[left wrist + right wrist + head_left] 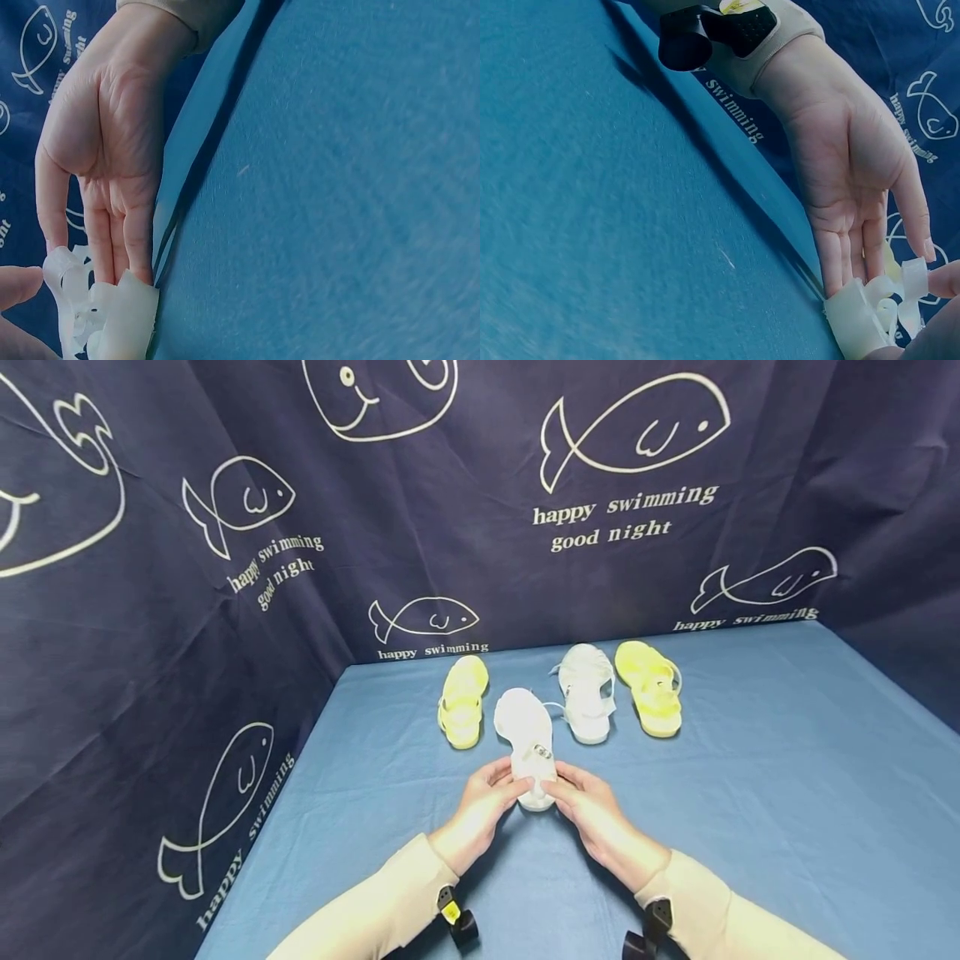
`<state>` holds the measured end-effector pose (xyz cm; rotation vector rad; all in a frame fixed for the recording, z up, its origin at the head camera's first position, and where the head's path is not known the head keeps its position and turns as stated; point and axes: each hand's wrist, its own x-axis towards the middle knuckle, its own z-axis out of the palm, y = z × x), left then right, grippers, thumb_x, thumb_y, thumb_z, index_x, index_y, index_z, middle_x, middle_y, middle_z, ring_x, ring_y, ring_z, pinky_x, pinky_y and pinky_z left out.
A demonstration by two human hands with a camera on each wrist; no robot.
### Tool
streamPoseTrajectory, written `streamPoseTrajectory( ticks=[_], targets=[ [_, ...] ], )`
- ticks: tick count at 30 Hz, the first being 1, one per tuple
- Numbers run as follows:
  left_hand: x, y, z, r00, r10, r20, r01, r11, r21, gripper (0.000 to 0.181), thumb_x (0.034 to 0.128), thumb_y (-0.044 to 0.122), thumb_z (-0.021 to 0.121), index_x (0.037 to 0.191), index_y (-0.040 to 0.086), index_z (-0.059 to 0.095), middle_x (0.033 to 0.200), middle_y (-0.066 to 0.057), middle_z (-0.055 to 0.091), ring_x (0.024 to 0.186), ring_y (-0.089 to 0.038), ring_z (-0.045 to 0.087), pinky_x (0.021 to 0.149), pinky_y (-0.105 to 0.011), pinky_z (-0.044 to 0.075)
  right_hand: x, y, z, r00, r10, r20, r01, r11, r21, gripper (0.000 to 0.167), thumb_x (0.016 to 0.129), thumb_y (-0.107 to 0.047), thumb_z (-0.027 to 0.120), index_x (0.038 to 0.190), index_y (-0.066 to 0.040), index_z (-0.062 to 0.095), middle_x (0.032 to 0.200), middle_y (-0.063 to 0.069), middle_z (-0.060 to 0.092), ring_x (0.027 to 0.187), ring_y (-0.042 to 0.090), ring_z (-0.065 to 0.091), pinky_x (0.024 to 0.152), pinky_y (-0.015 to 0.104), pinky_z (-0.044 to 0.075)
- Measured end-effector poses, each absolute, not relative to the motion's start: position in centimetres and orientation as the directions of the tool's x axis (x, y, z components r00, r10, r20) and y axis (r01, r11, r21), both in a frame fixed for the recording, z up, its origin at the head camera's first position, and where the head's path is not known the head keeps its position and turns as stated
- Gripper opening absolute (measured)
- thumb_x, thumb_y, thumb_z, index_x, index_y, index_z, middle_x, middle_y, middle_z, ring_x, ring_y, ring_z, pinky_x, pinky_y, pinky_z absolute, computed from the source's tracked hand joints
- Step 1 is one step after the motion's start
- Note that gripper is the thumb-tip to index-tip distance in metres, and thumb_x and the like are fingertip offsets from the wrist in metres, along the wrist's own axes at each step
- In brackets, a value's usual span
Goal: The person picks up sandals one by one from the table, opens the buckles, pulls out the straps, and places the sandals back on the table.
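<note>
A white sandal with a small buckle lies lengthwise before me, toe end away, near the middle of the blue table. At its left side, my left hand holds the heel end, thumb over the straps and fingers along the side. My right hand holds the same end from the right, its thumb close to the other one. In the left wrist view, the fingers reach the sandal's pale heel. The right wrist view shows the thick heel and looped straps beside the right fingers. The fingertips are partly hidden.
Behind the held sandal, a second white sandal stands at right, beside a yellow sandal. Another yellow sandal is at left. Dark fabric printed with fish rises along the back and sides of the blue table.
</note>
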<state>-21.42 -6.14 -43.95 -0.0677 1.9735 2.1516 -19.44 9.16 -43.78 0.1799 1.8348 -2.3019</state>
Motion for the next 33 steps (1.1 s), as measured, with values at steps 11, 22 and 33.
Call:
streamPoseTrajectory(
  ticks=[11, 22, 33],
  targets=[
    [-23.8, -6.0, -44.2, -0.976, 0.133, -0.173, -0.184, -0.076, 0.980, 0.061, 0.0859, 0.007, 0.070, 0.138, -0.010, 0.042, 0.138, -0.026, 0.051, 0.131, -0.033, 0.049, 0.110, -0.046, 0.040, -21.4, 9.2, -43.8, -0.979, -0.051, -0.200, 0.206, -0.218, -0.954, 0.059, 0.094, -0.006, 0.056, 0.144, 0.014, 0.030, 0.147, 0.031, 0.037, 0.135, 0.033, 0.038, 0.116, 0.046, 0.031],
    [-25.6, -5.8, -44.2, -0.978, 0.125, -0.166, -0.174, -0.055, 0.983, 0.061, 0.0860, 0.005, 0.069, 0.138, -0.011, 0.041, 0.139, -0.027, 0.050, 0.131, -0.035, 0.047, 0.111, -0.048, 0.038, -23.2, 8.7, -44.3, -0.980, -0.005, -0.200, 0.196, -0.223, -0.955, 0.058, 0.092, -0.002, 0.056, 0.143, 0.014, 0.033, 0.146, 0.030, 0.039, 0.134, 0.032, 0.039, 0.116, 0.047, 0.031],
    [-27.6, -5.6, -44.2, -0.972, 0.127, -0.195, -0.201, -0.035, 0.979, 0.059, 0.0867, 0.008, 0.069, 0.138, -0.007, 0.045, 0.138, -0.023, 0.052, 0.130, -0.031, 0.049, 0.111, -0.047, 0.038, -24.6, 8.0, -44.2, -0.984, 0.070, -0.162, 0.143, -0.221, -0.965, 0.055, 0.093, 0.001, 0.054, 0.142, 0.015, 0.034, 0.144, 0.032, 0.041, 0.135, 0.035, 0.039, 0.115, 0.047, 0.032]
  ],
)
